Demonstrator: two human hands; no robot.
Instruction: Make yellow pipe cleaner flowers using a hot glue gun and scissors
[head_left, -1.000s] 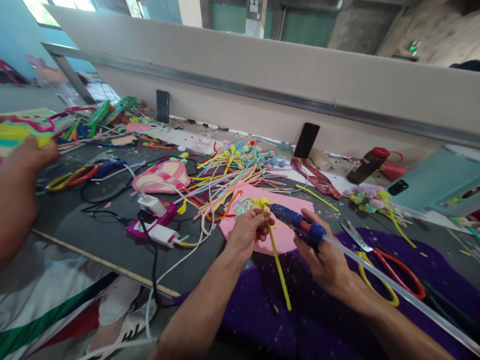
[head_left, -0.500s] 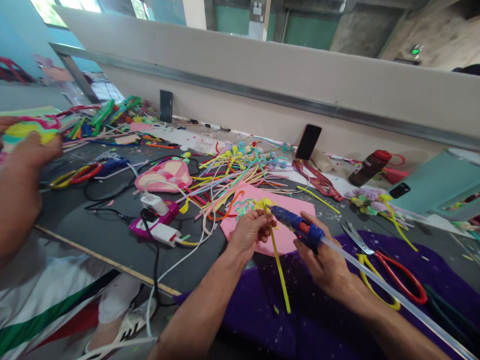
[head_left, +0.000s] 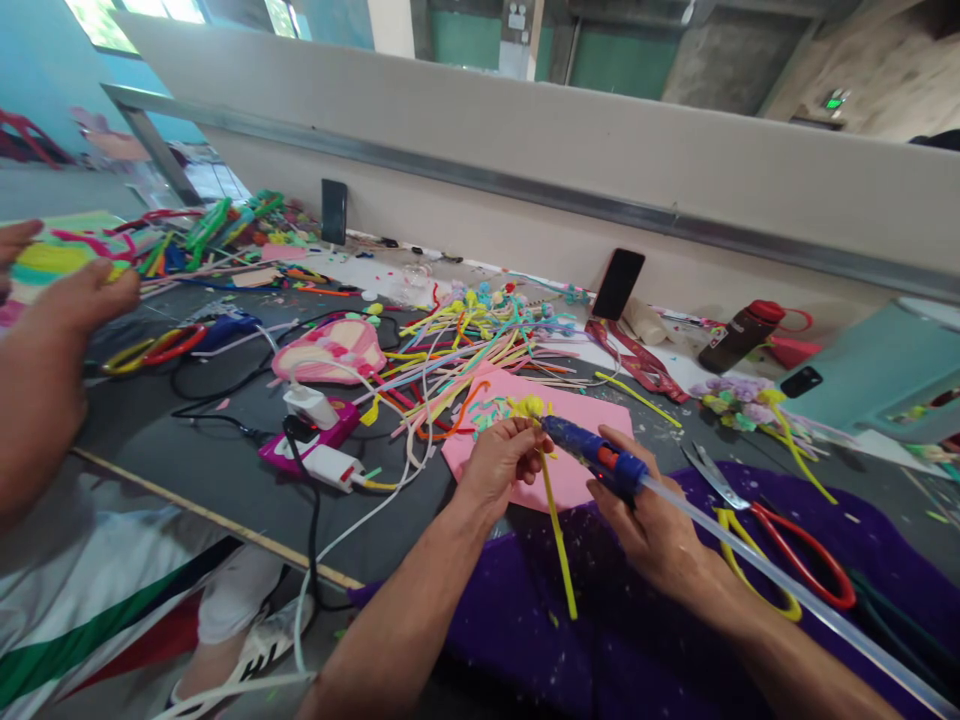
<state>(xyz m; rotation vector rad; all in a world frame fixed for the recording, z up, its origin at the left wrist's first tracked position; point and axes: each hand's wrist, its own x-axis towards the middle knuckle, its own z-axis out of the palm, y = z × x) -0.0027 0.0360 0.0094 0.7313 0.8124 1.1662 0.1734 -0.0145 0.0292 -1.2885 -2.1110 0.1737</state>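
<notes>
My left hand (head_left: 502, 460) pinches a yellow pipe-cleaner flower (head_left: 530, 406), whose long stem hangs down below the fingers over the purple cloth (head_left: 525, 600). My right hand (head_left: 637, 505) is wrapped round a blue hot glue gun (head_left: 589, 445), with a long clear glue stick (head_left: 757, 560) running out of its back end. The gun's nozzle is at the flower's base, close to my left fingertips; I cannot tell whether it touches. Beneath both hands lies a pink sheet (head_left: 600, 408) with small green and yellow bits on it.
Red-and-yellow scissors (head_left: 802, 550) lie right of my right hand. Behind is a heap of pipe cleaners (head_left: 487, 335). A purple power strip (head_left: 330, 435) with cables sits left. A bottle (head_left: 739, 337) and phone (head_left: 619, 283) stand behind. Another person's hand (head_left: 64, 320) works at far left.
My hands and the glue gun stay almost in place; the yellow stem's lower end has shifted slightly. At far left, the other person's hand has moved a little to the right.
</notes>
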